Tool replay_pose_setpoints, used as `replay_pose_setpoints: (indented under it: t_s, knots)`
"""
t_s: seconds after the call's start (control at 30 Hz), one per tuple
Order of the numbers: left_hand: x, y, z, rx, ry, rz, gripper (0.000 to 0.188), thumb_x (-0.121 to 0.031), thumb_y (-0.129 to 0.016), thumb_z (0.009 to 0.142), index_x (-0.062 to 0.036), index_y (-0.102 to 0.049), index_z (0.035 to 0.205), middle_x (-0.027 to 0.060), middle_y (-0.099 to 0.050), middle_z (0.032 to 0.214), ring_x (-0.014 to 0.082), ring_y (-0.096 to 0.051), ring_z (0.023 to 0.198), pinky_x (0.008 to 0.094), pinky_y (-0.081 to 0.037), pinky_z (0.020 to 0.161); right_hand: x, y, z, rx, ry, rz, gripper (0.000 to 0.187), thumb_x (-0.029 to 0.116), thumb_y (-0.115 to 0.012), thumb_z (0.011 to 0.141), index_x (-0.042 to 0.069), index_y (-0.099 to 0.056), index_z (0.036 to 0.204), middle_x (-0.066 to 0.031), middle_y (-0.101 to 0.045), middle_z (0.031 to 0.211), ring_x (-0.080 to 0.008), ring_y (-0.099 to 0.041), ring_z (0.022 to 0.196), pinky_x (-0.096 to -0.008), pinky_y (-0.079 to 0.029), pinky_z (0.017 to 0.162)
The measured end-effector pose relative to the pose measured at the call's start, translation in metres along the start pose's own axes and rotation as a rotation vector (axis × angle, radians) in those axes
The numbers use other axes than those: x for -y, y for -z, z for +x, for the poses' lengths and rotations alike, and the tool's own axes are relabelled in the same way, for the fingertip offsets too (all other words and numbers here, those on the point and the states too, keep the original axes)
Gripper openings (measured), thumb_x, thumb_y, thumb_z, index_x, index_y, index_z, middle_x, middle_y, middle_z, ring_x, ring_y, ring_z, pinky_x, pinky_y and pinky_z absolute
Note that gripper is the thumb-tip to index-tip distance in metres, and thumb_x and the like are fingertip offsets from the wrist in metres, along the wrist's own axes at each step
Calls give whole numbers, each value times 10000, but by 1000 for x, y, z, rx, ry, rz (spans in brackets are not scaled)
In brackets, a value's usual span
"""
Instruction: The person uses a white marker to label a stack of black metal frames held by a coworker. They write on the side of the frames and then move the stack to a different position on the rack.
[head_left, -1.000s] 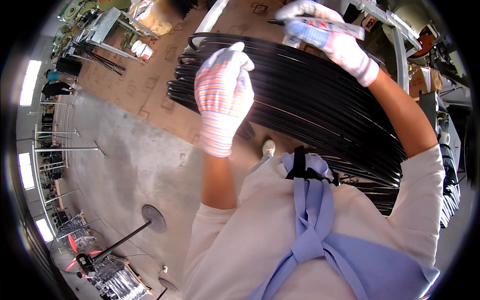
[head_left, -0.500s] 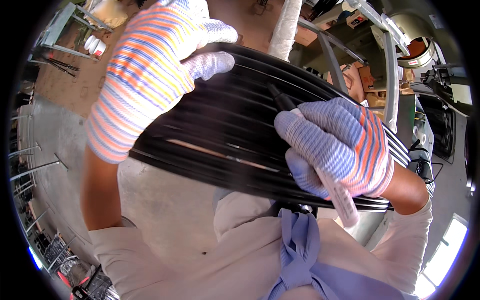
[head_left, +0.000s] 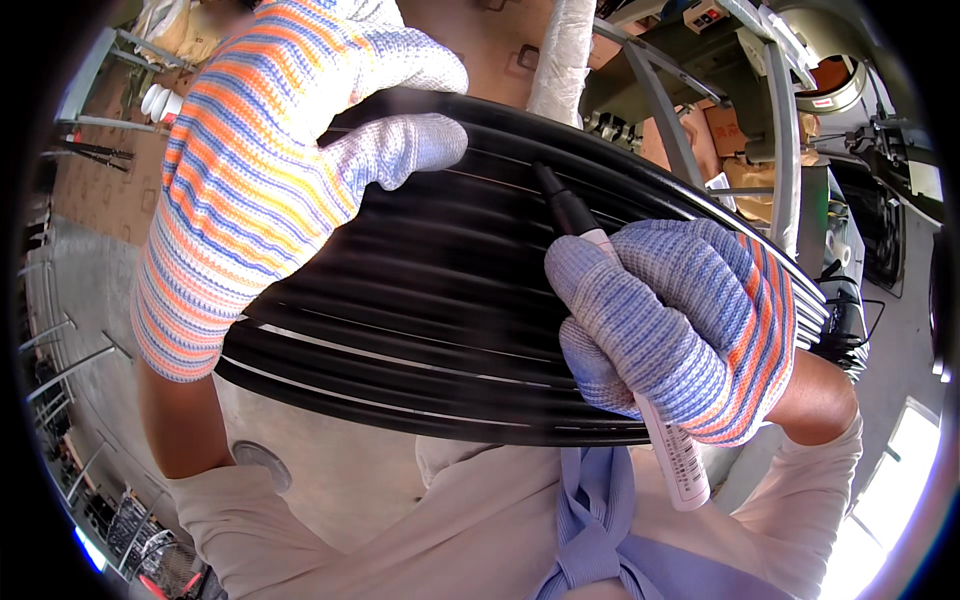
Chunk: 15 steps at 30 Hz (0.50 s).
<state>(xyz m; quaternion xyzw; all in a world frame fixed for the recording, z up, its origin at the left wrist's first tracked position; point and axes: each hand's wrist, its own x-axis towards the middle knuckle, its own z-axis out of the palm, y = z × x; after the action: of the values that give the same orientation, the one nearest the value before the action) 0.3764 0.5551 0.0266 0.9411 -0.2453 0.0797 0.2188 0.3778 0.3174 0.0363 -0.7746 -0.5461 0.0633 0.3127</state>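
A bundle of long black tubes or strips [head_left: 460,240] stretches side by side in front of my body, slanting down to the right. My left hand [head_left: 270,140], in a striped knit glove, pinches the far edge of the bundle between thumb and fingers. In my right hand [head_left: 680,320], gloved the same way, is a marker pen [head_left: 676,465] with a pale barrel and a black front end. Its dark tip points up and left and lies over the tubes; whether it touches them I cannot tell. The palm side of my right hand is hidden.
Beyond the bundle rises a metal frame [head_left: 665,120] with a plastic-wrapped post [head_left: 562,65]. Cardboard boxes [head_left: 725,130] and a large round drum-like part [head_left: 835,85] are at the far right. Metal rods [head_left: 70,375] stick out along the left side.
The near side of the bundle has come lower, and light gaps show between its tubes. My left hand has shifted left and slightly down. My right hand and the marker are slightly lower.
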Motion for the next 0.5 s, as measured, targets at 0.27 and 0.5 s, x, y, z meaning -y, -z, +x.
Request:
replay_pose_setpoints:
  t_s: [0.27,0.5]
  knots:
    - [-6,-9,1,-99,-9,-68,309,-186,-730,663,-35,-652,921,60,-466,768,188,-493,722,303,-415,675,0,-7,-8,-178,134,-204,173,151,-555,805,23,-602,698,-64,-542,580,-162,-516,478,-314,-486,550]
    - [-5,-4,10,-20,-38,121,293,-222,-724,687,-48,-658,914,80,-523,817,212,-538,778,304,-439,722,10,13,-36,-295,158,-181,188,174,-655,681,42,-588,797,-114,-584,767,-222,-565,632,-394,-523,692]
